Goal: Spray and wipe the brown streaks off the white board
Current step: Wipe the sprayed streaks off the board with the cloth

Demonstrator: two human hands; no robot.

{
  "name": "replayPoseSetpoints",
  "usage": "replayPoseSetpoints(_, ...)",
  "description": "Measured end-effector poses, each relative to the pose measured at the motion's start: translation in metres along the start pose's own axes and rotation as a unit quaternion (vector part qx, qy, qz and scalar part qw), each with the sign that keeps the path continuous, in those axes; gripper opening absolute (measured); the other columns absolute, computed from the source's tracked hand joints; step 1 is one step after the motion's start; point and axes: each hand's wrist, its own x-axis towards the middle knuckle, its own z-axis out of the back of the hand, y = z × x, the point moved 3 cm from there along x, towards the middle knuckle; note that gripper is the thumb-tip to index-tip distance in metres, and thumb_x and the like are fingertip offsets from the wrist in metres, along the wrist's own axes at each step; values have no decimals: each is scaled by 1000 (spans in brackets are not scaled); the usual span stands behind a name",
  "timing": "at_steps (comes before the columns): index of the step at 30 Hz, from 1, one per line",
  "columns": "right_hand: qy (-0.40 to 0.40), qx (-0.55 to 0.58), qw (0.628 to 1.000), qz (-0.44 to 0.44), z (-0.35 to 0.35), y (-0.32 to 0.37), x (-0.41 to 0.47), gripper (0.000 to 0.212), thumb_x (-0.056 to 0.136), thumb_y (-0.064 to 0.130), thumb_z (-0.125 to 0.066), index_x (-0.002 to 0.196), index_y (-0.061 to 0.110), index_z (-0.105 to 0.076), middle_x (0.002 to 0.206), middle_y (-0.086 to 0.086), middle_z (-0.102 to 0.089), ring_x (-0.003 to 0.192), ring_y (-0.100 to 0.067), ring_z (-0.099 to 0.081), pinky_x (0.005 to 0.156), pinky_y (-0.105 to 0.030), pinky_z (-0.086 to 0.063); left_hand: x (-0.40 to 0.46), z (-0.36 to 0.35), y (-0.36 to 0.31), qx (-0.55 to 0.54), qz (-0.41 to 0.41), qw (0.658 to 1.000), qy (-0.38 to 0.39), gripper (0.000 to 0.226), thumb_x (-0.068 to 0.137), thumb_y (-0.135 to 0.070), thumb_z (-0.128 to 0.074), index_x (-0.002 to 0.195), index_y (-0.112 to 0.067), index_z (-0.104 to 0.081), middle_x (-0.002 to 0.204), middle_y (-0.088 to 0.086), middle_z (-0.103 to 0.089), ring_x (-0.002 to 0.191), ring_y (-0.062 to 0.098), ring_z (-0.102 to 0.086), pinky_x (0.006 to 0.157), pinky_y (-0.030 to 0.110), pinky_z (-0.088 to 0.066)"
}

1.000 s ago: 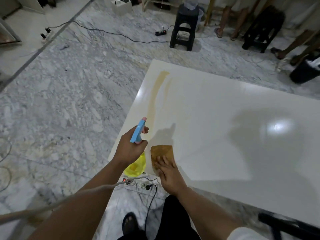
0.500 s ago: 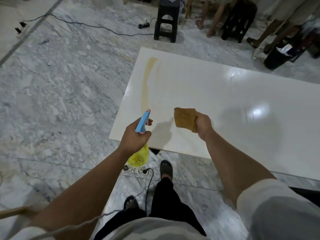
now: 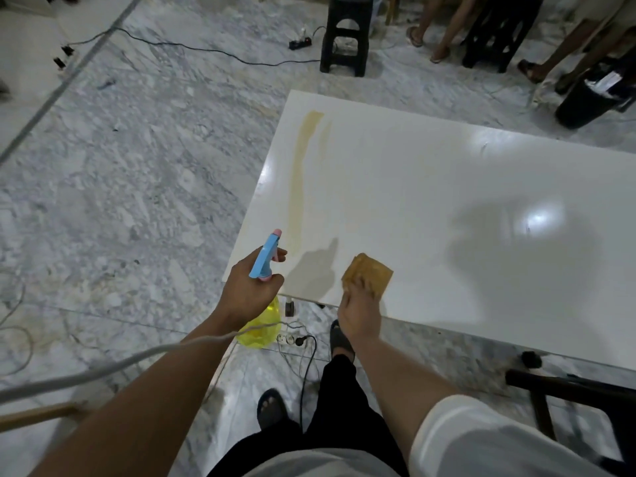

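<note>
A glossy white board [image 3: 447, 187] lies flat over the marble floor. A long brown streak [image 3: 299, 180] runs down its left side, with a fainter one beside it. My left hand [image 3: 246, 287] grips a spray bottle [image 3: 265, 259] with a blue trigger head and a yellow body, held at the board's near left corner with the nozzle toward the streak. My right hand [image 3: 359, 311] presses a brown cloth [image 3: 367, 274] flat on the board near its front edge, to the right of the streak.
A power strip with a black cable [image 3: 292, 339] lies on the floor below the board's front edge, by my feet. A black stool [image 3: 346, 36], a black bin [image 3: 585, 98] and several people's legs stand beyond the far edge. A dark frame [image 3: 568, 390] sits at the lower right.
My right hand lifted the cloth off the board near the streak, then set it down flat again further right near the front edge. My left hand kept the bottle in about the same place.
</note>
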Motion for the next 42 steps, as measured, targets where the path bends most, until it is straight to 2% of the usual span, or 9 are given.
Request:
replayPoseSetpoints(2,24,12,1000,-16,-3,13,-7,45,109,28,-26,142,20,-56,162,-5,-38,153,-28,-27,124,-50,-25,-1,9,0,-3,3,1000,-10,84,85,2,-63,124,-71,-52,117,-17,-72,114,0,-65,91,22,-51)
replayPoseSetpoints(6,100,45,994,-23,11,44,-11,42,109,31,-29,121,12,-64,131,-11,-63,118,-33,-61,94,-42,-53,0,25,-1,-25,10,999,-29,58,85,3,-65,133,-29,-63,118,-14,-73,109,21,-69,89,41,-57)
replayPoseSetpoints(15,185,272,933,-145,38,86,-21,21,95,19,-56,79,12,-68,82,-4,-64,82,-20,-60,75,-28,-49,-19,50,-31,-26,-28,999,-33,61,86,1,-66,139,-28,-62,118,-19,-70,92,23,-67,82,41,-57)
replayPoseSetpoints(21,116,527,819,-193,98,92,0,30,96,21,-55,108,5,-78,108,-19,-77,100,-39,-74,92,-56,-59,-6,53,-52,-43,-44,998,-31,61,86,2,-66,140,-26,-61,116,-12,-72,105,18,-67,90,41,-57)
replayPoseSetpoints(25,106,577,791,-172,141,105,53,32,97,20,-53,113,7,-77,113,-11,-77,105,-30,-73,100,-46,-56,23,50,-65,-48,-49,997,-28,62,85,0,-66,140,-30,-60,116,-21,-71,105,13,-67,84,35,-55)
replayPoseSetpoints(29,94,594,782,-162,183,126,123,15,82,17,-68,93,8,-74,98,-8,-66,85,-27,-65,80,-35,-54,58,45,-70,-54,-42,997,-36,60,84,0,-66,129,-40,-62,115,-19,-72,99,21,-69,83,42,-58)
replayPoseSetpoints(32,22,545,824,-154,212,140,215,28,91,16,-59,107,0,-75,104,-15,-76,92,-35,-75,91,-50,-60,111,39,-63,-77,-20,996,-51,62,85,3,-65,135,-33,-63,115,-18,-74,96,18,-70,79,40,-59)
replayPoseSetpoints(37,-51,447,884,-128,248,169,388,31,103,20,-47,121,4,-67,104,-14,-71,92,-32,-69,80,-41,-58,211,19,-54,-110,21,991,-77,57,84,6,-65,135,-20,-63,116,-17,-75,97,19,-72,79,47,-63)
replayPoseSetpoints(42,-102,279,955,0,237,185,523,34,102,23,-42,81,8,-64,77,-7,-58,74,-26,-55,64,-33,-38,295,-1,-39,-153,48,981,-105,58,77,-3,-61,134,-18,-62,118,-13,-75,117,13,-70,93,54,-61)
